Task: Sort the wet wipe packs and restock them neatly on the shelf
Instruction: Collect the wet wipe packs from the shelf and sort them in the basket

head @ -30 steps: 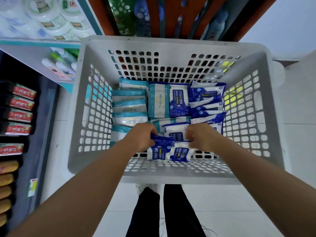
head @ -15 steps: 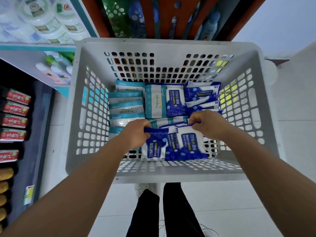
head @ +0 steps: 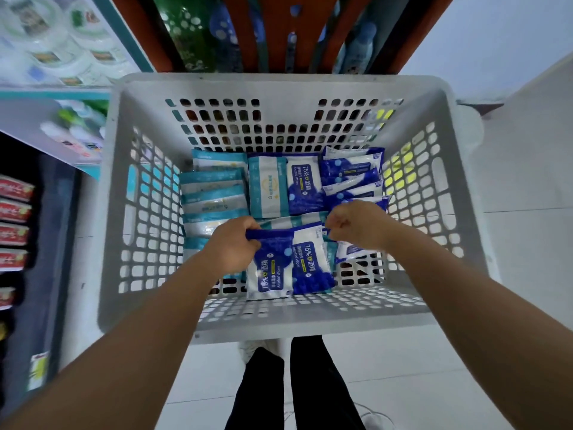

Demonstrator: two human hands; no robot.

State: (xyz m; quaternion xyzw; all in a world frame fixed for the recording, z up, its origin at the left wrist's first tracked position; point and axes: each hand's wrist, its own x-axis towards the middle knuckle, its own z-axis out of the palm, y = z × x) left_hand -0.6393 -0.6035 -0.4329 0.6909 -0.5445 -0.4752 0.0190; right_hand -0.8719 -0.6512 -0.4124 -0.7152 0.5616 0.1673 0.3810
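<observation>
Left hand (head: 231, 243): my fingers are curled around the upper left corner of the two blue packs (head: 290, 262), and I pinch them together.
Right hand (head: 356, 226): my fingers are curled at the upper right corner of the same pair. I think I pinch the edge there, but the fingertips are hidden, so I cannot tell it for sure.
Blue packs: they hang just below my two hands, side by side and overlapping, inside the grey basket (head: 279, 328) against its near wall. Their long axis goes from my hands toward me, and the top edge runs between the hands.
Key relation: the pair is between both hands, and the left hand has the clearer hold. I judge that the lift must go straight up, with both hands level, so the packs do not slide apart.
Under the right hand: one more blue pack (head: 353, 252) lies just beside the pair.
Beyond the hands: a teal pack (head: 268, 187) and a blue one (head: 304, 187) lie flat in the middle.
Farther left: a row of teal packs (head: 212, 193).
Farther right: a row of blue packs (head: 352, 178).
Farthest: the shelf (head: 279, 32) stands past the basket's far wall, so the packs must travel forward and up.
</observation>
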